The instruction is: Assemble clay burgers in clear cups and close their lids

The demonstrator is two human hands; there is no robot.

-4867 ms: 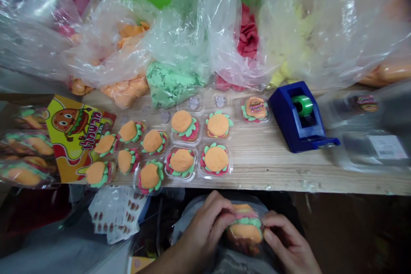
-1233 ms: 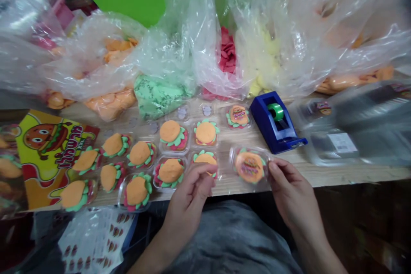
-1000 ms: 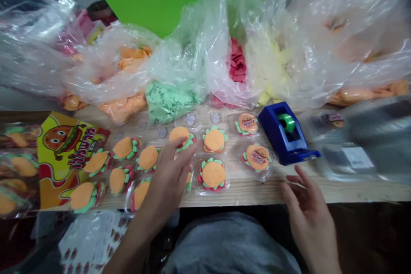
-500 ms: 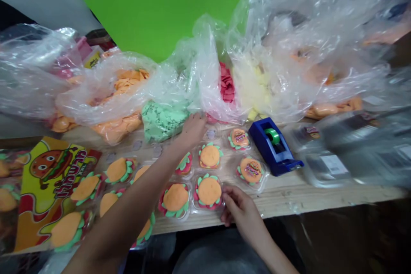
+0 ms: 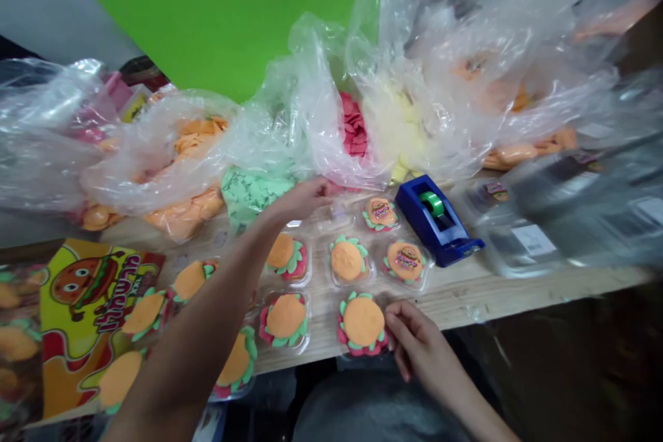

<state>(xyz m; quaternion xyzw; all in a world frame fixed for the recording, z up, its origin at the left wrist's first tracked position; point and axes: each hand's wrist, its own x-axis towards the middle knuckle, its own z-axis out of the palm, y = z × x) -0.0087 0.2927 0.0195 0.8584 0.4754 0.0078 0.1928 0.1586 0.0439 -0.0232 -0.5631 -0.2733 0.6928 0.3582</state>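
Note:
My right hand pinches the right edge of a clear plastic tray at the table's front edge. In that tray lies a gummy burger, an orange bun over green and red layers. My left hand reaches across to the back, its fingers blurred beside the bag of red candy pieces. Just below those fingers is a clear plastic container. More gummy burgers in trays, such as this one and another, stand between my arms. My left forearm hides part of the rows.
A blue tape dispenser with green tape stands right of two burgers with printed labels. Bags of green pieces, orange pieces and yellow pieces line the back. Clear boxes lie right, a printed yellow package left.
The burger tray at my right hand has shifted right and slightly nearer, away from its left neighbour, with my hand. My left hand has moved slightly beside the red candy bag. The view has shifted somewhat.

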